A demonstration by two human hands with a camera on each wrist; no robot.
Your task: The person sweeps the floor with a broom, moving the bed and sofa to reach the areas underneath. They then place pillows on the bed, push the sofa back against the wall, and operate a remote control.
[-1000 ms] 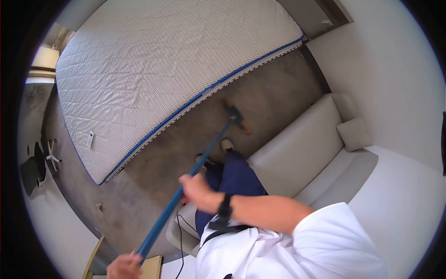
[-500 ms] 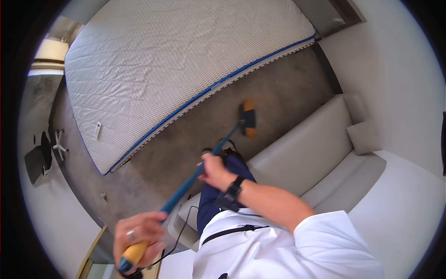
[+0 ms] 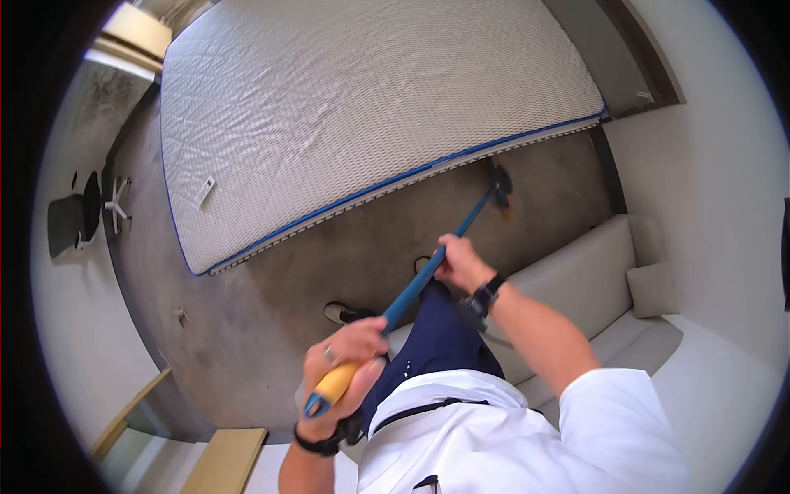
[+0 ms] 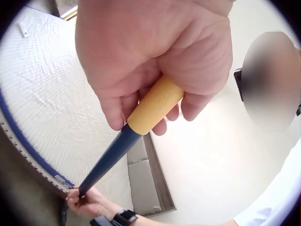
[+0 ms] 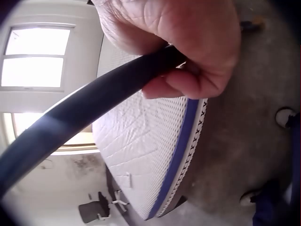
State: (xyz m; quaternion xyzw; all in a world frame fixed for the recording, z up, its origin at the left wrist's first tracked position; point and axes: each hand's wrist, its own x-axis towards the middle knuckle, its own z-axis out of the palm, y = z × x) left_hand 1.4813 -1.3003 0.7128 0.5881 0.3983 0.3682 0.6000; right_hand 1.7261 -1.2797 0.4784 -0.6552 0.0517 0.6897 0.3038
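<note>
A broom with a blue handle (image 3: 409,298) slants across the head view. My left hand (image 3: 346,344), wearing a ring, grips the yellow end grip (image 4: 155,106) of that handle. Further down the shaft my right hand (image 3: 463,263) is wrapped around the blue part; the right wrist view shows its fingers curled about the dark shaft (image 5: 94,101). At the far end, the dark blue and orange broom head (image 3: 500,186) is over the floor, close by the mattress edge, and looks blurred.
A large white mattress (image 3: 354,107) with blue piping lies ahead. To the right stands a grey sofa (image 3: 568,272) with a cushion (image 3: 650,288) against the wall. Office chair (image 3: 74,214) at far left; wooden board (image 3: 222,461) at lower left. A small bit of debris (image 3: 181,315) lies on the concrete floor.
The broom head has moved right along the strip of floor. Both hands have shifted right and remain on the handle. The feet stand further apart, and the head view has turned.
</note>
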